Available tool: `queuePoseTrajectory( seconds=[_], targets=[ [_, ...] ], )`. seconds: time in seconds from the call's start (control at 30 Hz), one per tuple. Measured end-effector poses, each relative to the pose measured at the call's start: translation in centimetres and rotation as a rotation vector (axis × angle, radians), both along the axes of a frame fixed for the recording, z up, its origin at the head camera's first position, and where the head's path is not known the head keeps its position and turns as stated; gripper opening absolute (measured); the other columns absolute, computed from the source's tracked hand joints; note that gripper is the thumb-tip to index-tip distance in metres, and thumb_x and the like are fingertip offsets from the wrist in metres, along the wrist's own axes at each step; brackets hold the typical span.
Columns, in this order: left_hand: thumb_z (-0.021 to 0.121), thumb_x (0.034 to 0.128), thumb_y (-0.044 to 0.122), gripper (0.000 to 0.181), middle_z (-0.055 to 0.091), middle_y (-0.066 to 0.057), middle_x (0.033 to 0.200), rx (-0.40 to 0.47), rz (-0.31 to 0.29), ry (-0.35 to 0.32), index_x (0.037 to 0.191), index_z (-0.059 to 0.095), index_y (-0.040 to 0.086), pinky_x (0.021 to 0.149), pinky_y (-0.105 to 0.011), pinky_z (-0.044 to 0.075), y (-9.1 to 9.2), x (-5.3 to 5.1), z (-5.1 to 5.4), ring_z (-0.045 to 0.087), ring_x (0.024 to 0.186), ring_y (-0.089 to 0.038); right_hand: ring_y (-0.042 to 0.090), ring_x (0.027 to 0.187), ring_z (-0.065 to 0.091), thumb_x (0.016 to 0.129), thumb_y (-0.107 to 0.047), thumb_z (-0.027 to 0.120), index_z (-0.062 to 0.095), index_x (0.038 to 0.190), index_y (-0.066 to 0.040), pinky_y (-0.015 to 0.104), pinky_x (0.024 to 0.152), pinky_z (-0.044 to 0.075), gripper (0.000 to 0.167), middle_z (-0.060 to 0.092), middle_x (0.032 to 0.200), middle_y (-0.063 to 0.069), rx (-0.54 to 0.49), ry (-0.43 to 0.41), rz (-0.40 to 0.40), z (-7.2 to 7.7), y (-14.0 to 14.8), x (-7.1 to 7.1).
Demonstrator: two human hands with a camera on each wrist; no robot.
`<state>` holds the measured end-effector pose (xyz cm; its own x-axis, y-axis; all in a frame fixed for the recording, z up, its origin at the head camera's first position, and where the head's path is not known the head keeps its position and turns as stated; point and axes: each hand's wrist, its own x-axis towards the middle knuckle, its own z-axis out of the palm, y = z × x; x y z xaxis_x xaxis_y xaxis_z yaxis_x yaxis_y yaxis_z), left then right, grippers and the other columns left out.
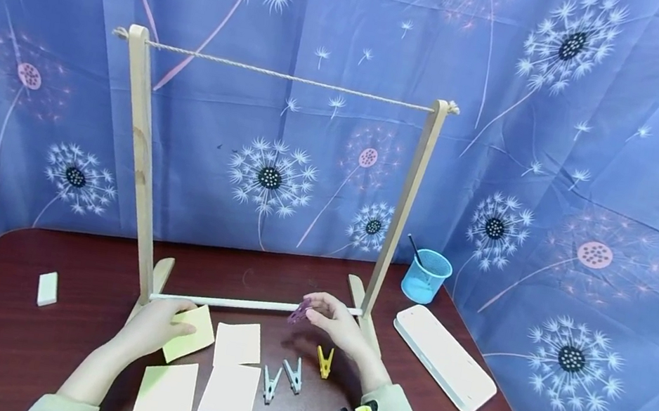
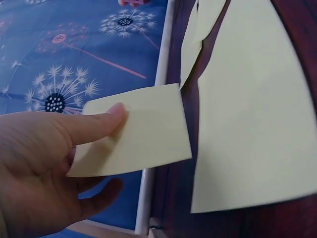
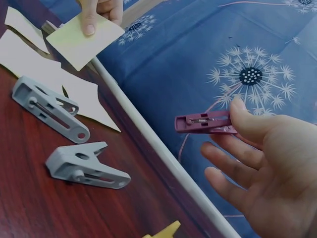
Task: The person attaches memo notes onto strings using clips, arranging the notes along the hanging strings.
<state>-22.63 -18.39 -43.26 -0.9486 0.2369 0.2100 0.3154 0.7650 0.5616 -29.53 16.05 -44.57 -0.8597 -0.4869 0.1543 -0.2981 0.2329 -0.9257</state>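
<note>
My left hand pinches a yellow paper square between thumb and fingers, raised above the table's left-middle part; the left wrist view shows the thumb on the paper's face. A purple clothespin is pinched at its handle end by my right hand, near the white crossbar. In the right wrist view that clothespin points away from the fingers. Three more paper squares lie below the bar. Beside them rest two grey clothespins and a yellow one.
A wooden frame with a rope strung across its top stands behind the hands. To the right are a blue mesh cup holding a dark stick and a long white case. A small white block lies far left.
</note>
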Motion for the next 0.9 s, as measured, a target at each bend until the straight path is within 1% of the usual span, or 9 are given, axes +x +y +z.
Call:
queuePoseTrajectory(
  seconds=[0.07,0.2,0.27,0.33,0.47,0.63,0.77,0.83,0.9],
  targets=[
    [0.076,0.0820,0.011,0.017,0.072,-0.003,0.092,0.021,0.027,0.032,0.098,0.071,0.008,0.066,-0.030,0.046,0.3,0.0,-0.1,0.059,0.078,-0.013,0.015,0.105,0.059,0.099,-0.009,0.055,0.049,0.132,0.009,0.021,0.087,0.049,0.038,0.057,0.121,0.029,0.001,0.012,0.000,0.1,0.2,0.0],
    [0.076,0.0819,0.009,0.015,0.074,-0.007,0.096,0.080,0.082,0.082,0.096,0.072,0.007,0.070,-0.034,0.051,0.8,-0.3,-0.1,0.067,0.085,-0.020,0.029,0.113,0.059,0.099,-0.008,0.053,0.046,0.132,0.012,0.021,0.089,0.049,0.039,0.056,0.123,0.031,0.008,0.037,0.002,0.6,0.6,-0.1],
    [0.075,0.0824,0.008,0.012,0.074,-0.007,0.094,0.116,0.093,0.087,0.094,0.073,0.007,0.068,-0.032,0.050,0.9,-0.5,0.1,0.066,0.082,-0.020,0.034,0.113,0.059,0.099,-0.006,0.053,0.046,0.132,0.012,0.021,0.088,0.049,0.039,0.056,0.123,0.031,0.015,0.051,-0.005,0.9,0.8,-0.1],
    [0.075,0.0818,0.007,0.011,0.073,-0.005,0.090,0.139,0.106,0.095,0.092,0.073,0.007,0.065,-0.028,0.048,1.1,-0.9,0.5,0.062,0.076,-0.016,0.034,0.112,0.059,0.099,-0.005,0.053,0.047,0.131,0.012,0.021,0.087,0.049,0.038,0.056,0.122,0.032,0.016,0.062,-0.006,1.3,0.9,-0.2],
    [0.076,0.0802,0.008,0.012,0.072,-0.004,0.082,0.177,0.126,0.084,0.091,0.073,0.005,0.058,-0.023,0.042,1.5,-1.7,1.4,0.052,0.064,-0.009,0.029,0.107,0.060,0.097,-0.003,0.056,0.049,0.130,0.010,0.022,0.084,0.050,0.037,0.057,0.119,0.032,0.024,0.097,-0.013,2.2,1.2,-0.3],
    [0.077,0.0790,0.011,0.020,0.073,-0.006,0.078,0.205,0.141,0.019,0.096,0.073,0.001,0.053,-0.023,0.044,2.2,-2.5,2.0,0.055,0.058,-0.008,0.024,0.107,0.059,0.096,-0.005,0.059,0.052,0.130,0.009,0.022,0.084,0.050,0.037,0.059,0.118,0.029,0.061,0.138,-0.027,3.6,1.5,-0.3],
    [0.078,0.0778,0.011,0.023,0.073,-0.008,0.076,0.238,0.131,-0.023,0.097,0.073,-0.001,0.055,-0.024,0.045,2.9,-3.2,2.3,0.056,0.060,-0.009,0.027,0.107,0.061,0.096,-0.007,0.060,0.055,0.129,0.006,0.024,0.084,0.050,0.036,0.061,0.116,0.026,0.101,0.187,-0.049,5.1,1.5,-0.4],
    [0.077,0.0778,0.011,0.024,0.073,-0.008,0.078,0.274,0.127,-0.059,0.098,0.073,-0.002,0.057,-0.024,0.046,3.2,-3.7,2.4,0.057,0.062,-0.009,0.030,0.105,0.063,0.096,-0.008,0.060,0.056,0.129,0.005,0.027,0.084,0.051,0.036,0.062,0.116,0.027,0.115,0.215,-0.068,5.8,1.6,-0.6],
    [0.077,0.0789,0.011,0.026,0.073,-0.009,0.080,0.327,0.121,-0.113,0.101,0.072,-0.003,0.058,-0.024,0.047,3.6,-4.2,2.5,0.059,0.063,-0.009,0.032,0.105,0.064,0.096,-0.008,0.060,0.056,0.129,0.004,0.030,0.085,0.053,0.036,0.062,0.116,0.026,0.127,0.229,-0.091,6.7,1.6,-0.7]
  ],
)
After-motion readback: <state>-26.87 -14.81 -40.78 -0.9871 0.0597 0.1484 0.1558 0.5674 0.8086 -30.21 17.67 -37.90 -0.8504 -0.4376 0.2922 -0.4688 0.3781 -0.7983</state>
